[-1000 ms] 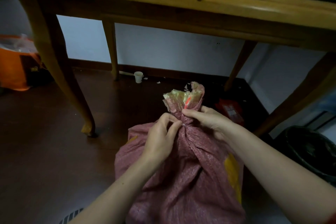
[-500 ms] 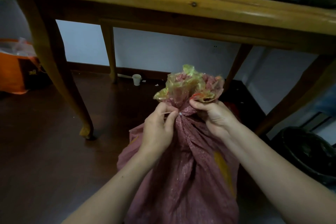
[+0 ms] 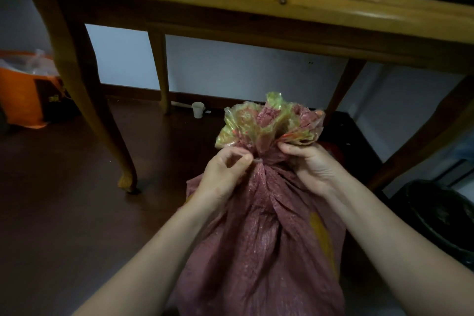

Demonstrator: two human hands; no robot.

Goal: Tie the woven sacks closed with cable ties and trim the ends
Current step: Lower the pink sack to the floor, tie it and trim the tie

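Upright sack (image 3: 261,251), neck btwn both hands. L hand (image 3: 225,172) fingers pinch cable tie (image 3: 257,160) on neck's left side; R hand (image 3: 311,165) grips neck opposite.

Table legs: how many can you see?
4: near left leg, far left leg by the white cup, far right leg behind the sack, near right leg at the right edge. None seems hidden.

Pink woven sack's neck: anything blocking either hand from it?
Nothing visible. The left hand pinches at the gathered neck of the pink woven sack; the right hand grips it beside the flared mouth.
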